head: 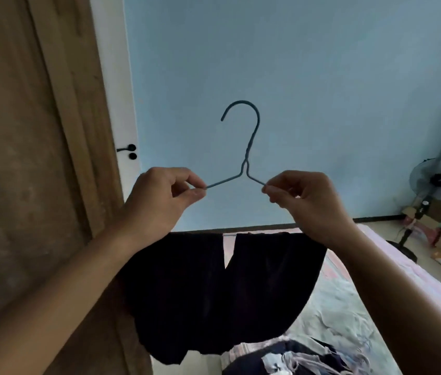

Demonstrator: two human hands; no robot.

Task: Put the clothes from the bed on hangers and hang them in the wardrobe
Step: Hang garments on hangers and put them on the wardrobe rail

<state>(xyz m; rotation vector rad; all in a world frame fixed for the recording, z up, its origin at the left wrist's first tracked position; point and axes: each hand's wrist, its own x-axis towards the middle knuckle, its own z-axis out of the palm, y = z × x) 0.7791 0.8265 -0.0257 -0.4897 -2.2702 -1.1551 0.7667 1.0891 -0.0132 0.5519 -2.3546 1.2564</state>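
A blue wire hanger point(250, 147) is held upright in front of the blue wall, hook at the top. My left hand point(163, 197) pinches its left shoulder and my right hand point(306, 201) pinches its right shoulder. A black garment point(214, 293), split down the middle at the top, hangs folded over the hanger's lower bar, which is mostly hidden behind my hands and the cloth. Below it lies the bed point(349, 307) with a heap of dark and light clothes point(295, 358) at the bottom edge of the view.
A brown wooden wardrobe panel point(24, 158) fills the left side, with a white strip and a black knob point(132, 151) beside it. A standing fan point(438, 182), boxes and clutter stand on the floor at the far right, past the bed's pink edge.
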